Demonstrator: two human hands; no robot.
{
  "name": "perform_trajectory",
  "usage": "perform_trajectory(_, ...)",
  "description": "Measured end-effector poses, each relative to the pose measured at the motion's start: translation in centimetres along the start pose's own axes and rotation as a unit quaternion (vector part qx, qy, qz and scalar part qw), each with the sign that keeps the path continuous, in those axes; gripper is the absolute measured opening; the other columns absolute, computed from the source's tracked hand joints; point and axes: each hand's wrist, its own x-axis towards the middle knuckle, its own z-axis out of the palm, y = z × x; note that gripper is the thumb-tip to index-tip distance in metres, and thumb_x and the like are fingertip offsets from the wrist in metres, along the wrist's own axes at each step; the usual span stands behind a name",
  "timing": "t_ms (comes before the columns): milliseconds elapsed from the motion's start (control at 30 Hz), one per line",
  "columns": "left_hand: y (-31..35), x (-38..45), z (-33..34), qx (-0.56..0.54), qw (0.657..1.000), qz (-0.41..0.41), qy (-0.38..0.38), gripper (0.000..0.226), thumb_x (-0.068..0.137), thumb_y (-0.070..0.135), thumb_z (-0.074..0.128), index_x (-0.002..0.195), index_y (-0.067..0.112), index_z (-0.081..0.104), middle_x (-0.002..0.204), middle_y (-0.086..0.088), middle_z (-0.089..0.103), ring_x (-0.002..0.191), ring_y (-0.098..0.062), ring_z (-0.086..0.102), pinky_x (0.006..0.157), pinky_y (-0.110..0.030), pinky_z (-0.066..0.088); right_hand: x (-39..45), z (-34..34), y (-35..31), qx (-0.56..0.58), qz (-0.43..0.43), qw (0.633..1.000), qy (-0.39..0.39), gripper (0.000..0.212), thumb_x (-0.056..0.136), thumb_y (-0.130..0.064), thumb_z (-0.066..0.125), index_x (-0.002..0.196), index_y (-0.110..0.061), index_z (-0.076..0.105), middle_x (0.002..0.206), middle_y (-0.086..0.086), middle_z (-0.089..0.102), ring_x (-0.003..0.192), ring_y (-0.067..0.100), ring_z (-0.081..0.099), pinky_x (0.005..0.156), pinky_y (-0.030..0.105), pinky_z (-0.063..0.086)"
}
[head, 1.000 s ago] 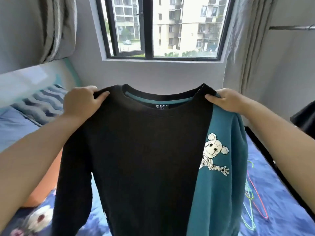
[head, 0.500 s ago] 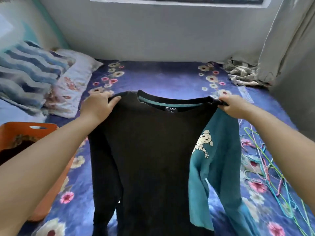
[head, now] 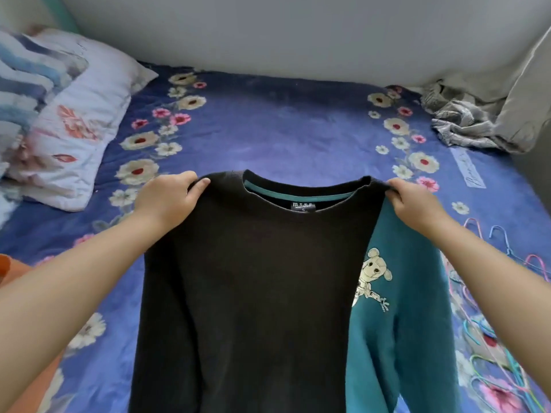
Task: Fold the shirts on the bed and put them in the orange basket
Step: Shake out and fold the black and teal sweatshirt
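Now your left hand (head: 167, 201) and right hand (head: 414, 204) each grip a shoulder of the black and teal shirt (head: 247, 293), held spread above the flowered bed (head: 283, 129). An orange basket (head: 18, 293) edge shows far left.

We see the bed (head: 283, 126) under a blue floral cover, bearing pillows (head: 74, 123), crumpled grey cloth (head: 456, 120) and coloured hangers (head: 489, 353).

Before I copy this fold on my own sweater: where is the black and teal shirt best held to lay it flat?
By both shoulder seams beside the collar, from above, as here: the left hand and right hand pinch the shirt there, so the body and sleeves hang straight over the bed.
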Motion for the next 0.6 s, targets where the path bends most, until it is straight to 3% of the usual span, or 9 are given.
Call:
perform_trajectory(100,-1.0,4.6,3.6,0.016,1.000,-0.010,0.001,0.034,0.097,0.033,0.042,0.073,0.010,0.046,0.076,-0.024,0.060,0.076,-0.040,0.057,0.055,-0.035,0.032,5.9,1.3,0.6,-0.047,-0.028,0.999,0.003,0.022,0.096,-0.012,0.042,0.109,0.000,0.055,0.102,0.024,0.062,0.096,0.039,0.055,0.075,0.041,0.043)
perform_trajectory(167,-1.3,8.5,5.9,0.039,0.999,-0.036,0.010,0.036,0.098,0.034,0.039,0.081,0.004,0.051,0.087,-0.026,0.060,0.084,-0.042,0.056,0.063,-0.040,0.037,10.0,2.1,0.5,-0.065,-0.034,0.997,0.022,0.023,0.095,-0.010,0.042,0.110,0.001,0.055,0.105,0.025,0.060,0.098,0.040,0.054,0.077,0.042,0.044)
perform_trajectory(233,-1.3,12.4,8.5,0.068,0.993,-0.093,0.002,0.038,0.099,0.033,0.036,0.104,-0.002,0.050,0.108,-0.029,0.055,0.102,-0.043,0.050,0.078,-0.044,0.039,14.0,3.2,0.2,-0.080,-0.004,0.995,0.052,0.028,0.093,-0.005,0.041,0.119,-0.001,0.051,0.114,0.027,0.055,0.108,0.041,0.047,0.086,0.045,0.042)
perform_trajectory(333,-0.9,14.7,15.0,0.128,0.980,-0.128,-0.086,0.048,0.099,0.033,0.034,0.134,0.001,0.033,0.139,-0.024,0.033,0.132,-0.036,0.025,0.105,-0.047,0.023,17.4,8.1,-0.1,-0.112,0.064,0.991,0.034,0.040,0.091,-0.003,0.041,0.130,-0.004,0.041,0.129,0.023,0.042,0.122,0.038,0.034,0.097,0.045,0.033)
perform_trajectory(433,0.6,10.9,22.0,0.114,0.976,-0.081,-0.170,0.057,0.099,0.037,0.031,0.146,0.007,0.017,0.154,-0.015,0.010,0.143,-0.027,0.000,0.114,-0.046,0.007,15.3,14.8,0.2,-0.117,0.041,0.992,-0.027,0.039,0.093,-0.016,0.044,0.131,-0.006,0.043,0.134,0.017,0.040,0.129,0.032,0.028,0.101,0.042,0.028)
perform_trajectory(600,2.0,0.7,30.5,0.097,0.955,-0.015,-0.281,0.063,0.098,0.045,0.024,0.149,0.013,0.004,0.157,-0.008,-0.005,0.144,-0.022,-0.010,0.114,-0.045,-0.003,7.7,25.8,1.6,-0.132,0.014,0.983,-0.128,0.053,0.098,-0.038,0.033,0.147,-0.021,0.022,0.156,0.007,0.009,0.144,0.025,0.000,0.113,0.049,0.005)
